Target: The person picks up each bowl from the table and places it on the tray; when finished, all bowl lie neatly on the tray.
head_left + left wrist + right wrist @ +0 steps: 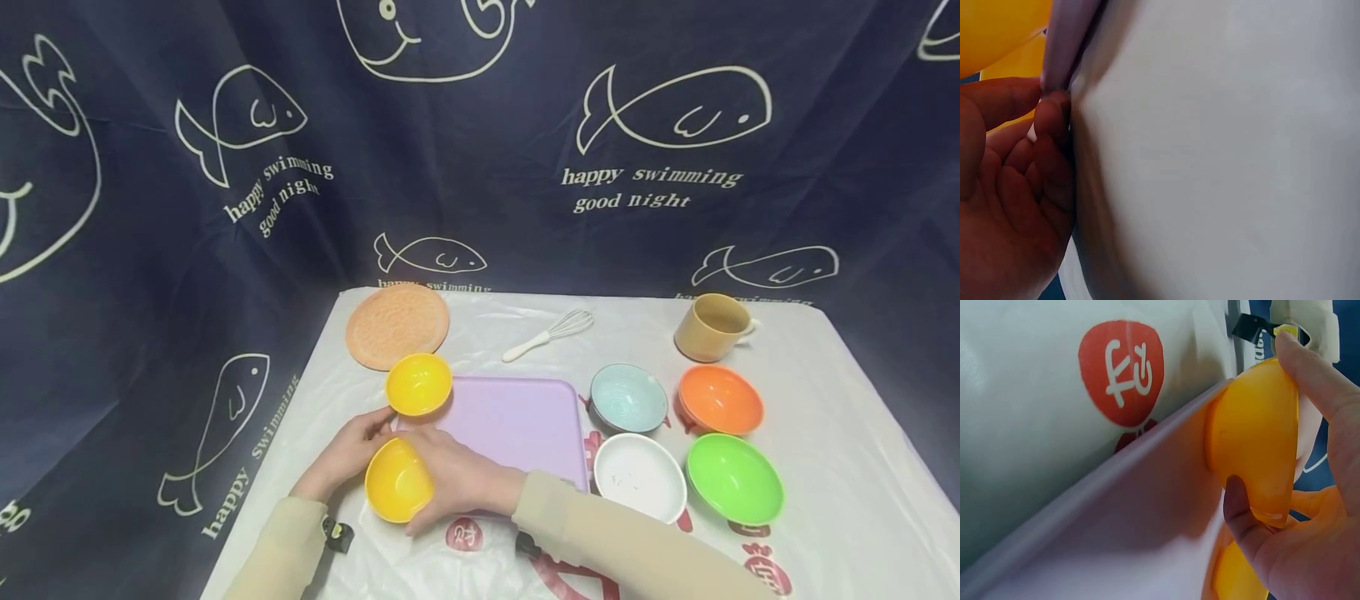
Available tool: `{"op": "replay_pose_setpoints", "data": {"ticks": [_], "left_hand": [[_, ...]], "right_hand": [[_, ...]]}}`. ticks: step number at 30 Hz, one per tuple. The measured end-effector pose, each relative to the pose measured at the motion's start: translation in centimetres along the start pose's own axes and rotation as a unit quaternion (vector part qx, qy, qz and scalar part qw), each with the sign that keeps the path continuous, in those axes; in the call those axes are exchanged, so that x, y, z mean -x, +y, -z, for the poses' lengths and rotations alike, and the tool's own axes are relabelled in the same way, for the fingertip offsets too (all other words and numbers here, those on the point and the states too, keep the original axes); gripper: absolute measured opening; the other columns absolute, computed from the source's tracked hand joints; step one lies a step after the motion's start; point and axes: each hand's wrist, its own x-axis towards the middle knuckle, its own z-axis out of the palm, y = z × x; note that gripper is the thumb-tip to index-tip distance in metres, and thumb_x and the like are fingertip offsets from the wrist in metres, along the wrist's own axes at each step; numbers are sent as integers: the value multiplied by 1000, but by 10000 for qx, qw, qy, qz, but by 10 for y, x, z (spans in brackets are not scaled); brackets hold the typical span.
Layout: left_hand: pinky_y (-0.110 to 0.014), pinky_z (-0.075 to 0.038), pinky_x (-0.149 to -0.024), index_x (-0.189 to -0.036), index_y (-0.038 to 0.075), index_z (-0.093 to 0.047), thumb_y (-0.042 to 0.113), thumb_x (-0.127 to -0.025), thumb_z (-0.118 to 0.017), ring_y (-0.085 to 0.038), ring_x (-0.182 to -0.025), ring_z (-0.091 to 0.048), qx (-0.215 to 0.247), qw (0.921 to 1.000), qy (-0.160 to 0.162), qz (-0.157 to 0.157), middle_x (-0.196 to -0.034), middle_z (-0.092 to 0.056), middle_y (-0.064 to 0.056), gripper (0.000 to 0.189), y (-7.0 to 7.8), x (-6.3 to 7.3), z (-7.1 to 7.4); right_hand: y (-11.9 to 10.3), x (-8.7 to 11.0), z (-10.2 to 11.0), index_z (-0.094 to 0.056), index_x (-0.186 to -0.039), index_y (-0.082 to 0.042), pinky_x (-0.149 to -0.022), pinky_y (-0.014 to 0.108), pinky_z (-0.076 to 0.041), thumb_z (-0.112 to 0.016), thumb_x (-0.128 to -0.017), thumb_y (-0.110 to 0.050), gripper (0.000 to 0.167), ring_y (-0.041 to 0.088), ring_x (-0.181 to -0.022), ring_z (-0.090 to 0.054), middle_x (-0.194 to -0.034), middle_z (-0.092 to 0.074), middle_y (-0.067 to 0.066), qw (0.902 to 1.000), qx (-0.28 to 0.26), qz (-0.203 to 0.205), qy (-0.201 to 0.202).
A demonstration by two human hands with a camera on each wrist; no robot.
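Lilac and flat, a tray (pixel 517 417) lay on the white-covered table (pixel 840 467), and both hands worked at its left side. Thumb and fingers of the right hand (pixel 459 475) grasped the near yellow bowl (pixel 396 485) by its sides, at the tray's near left corner; whether its base touched the tray I could not tell. The left hand (pixel 347 452) pinched the tray's left edge between thumb and finger, as the left wrist view showed, though the near bowl and the right hand partly hid those fingers from the head view.

Just beyond the hands, the far yellow bowl (pixel 418 383) stood at the tray's far left corner, close in the way on that side. Behind it sat a round orange mat (pixel 397 327), and to the right of that a white-handled whisk (pixel 527 346) lay slanted. The right sleeve (pixel 600 525) crossed over the tray's near right corner. Close by the tray's right edge were a pale blue bowl (pixel 628 398) and, nearer, a white bowl (pixel 640 477); to their right stood an orange bowl (pixel 722 400) and a green bowl (pixel 735 478). A brown mug (pixel 699 335) rose behind the orange bowl, and a navy curtain (pixel 487 183) with fish drawings closed off the back.
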Motion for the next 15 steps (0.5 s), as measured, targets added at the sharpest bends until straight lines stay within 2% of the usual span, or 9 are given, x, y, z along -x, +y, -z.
{"op": "replay_pose_setpoints", "data": {"ticks": [2, 4, 6, 8, 11, 13, 15], "left_hand": [[-46, -46, -96, -154, 19, -55, 19, -103, -66, -23, -105, -60, 33, 10000, -46, -37, -94, -65, -4, 52, -1, 0, 2], [-43, -45, -92, -153, 17, -55, 18, -103, -65, -20, -96, -58, 70, 9999, -121, -76, -87, -61, -2, 51, -2, -1, 4], [-44, -45, -95, -153, 16, -56, 19, -103, -65, -19, -97, -57, 93, 9997, -171, -111, -87, -62, -1, 50, -3, -2, 5], [-49, -45, -105, -152, 15, -57, 18, -103, -65, -20, -103, -57, 125, 9996, -197, -138, -88, -63, 0, 49, -2, -2, 6], [-56, -41, -112, -151, 14, -57, 16, -103, -65, -21, -108, -56, 190, 9995, -233, -125, -88, -63, -1, 49, -1, -2, 7], [-57, -41, -113, -151, 13, -57, 15, -103, -65, -21, -108, -56, 201, 9995, -234, -82, -87, -63, -1, 49, 0, -2, 8], [-54, -44, -108, -152, 13, -56, 15, -103, -65, -21, -104, -57, 201, 9995, -251, -21, -84, -61, -2, 50, 0, -3, 7]], "right_hand": [[-1, -1, -1, -36, -159, -11, -116, 33, -37, -99, -63, -46, 120, 18, -137, -44, -151, -46, 8, 10000, 23, 43, -43], [-2, -2, -2, -34, -160, -10, -118, 33, -36, -98, -64, -46, 121, 18, -137, -44, -151, -46, 9, 9999, 53, 73, -59], [-3, -4, -1, -33, -161, -10, -119, 33, -34, -98, -64, -46, 122, 18, -138, -43, -151, -46, 9, 9999, 60, 81, -67], [-3, -4, 0, -32, -161, -10, -119, 33, -33, -98, -64, -46, 123, 18, -138, -43, -150, -47, 9, 9999, 52, 68, -78], [-4, -4, 1, -32, -160, -10, -119, 33, -33, -99, -64, -46, 123, 18, -138, -43, -148, -47, 9, 9999, 4, 74, -107], [-4, -4, 2, -34, -159, -9, -118, 32, -35, -98, -64, -47, 121, 18, -137, -43, -147, -47, 9, 9999, 3, 97, -117], [-4, -3, 3, -35, -158, -9, -118, 32, -35, -99, -63, -49, 120, 18, -137, -43, -147, -47, 10, 9998, 17, 133, -111]]}}
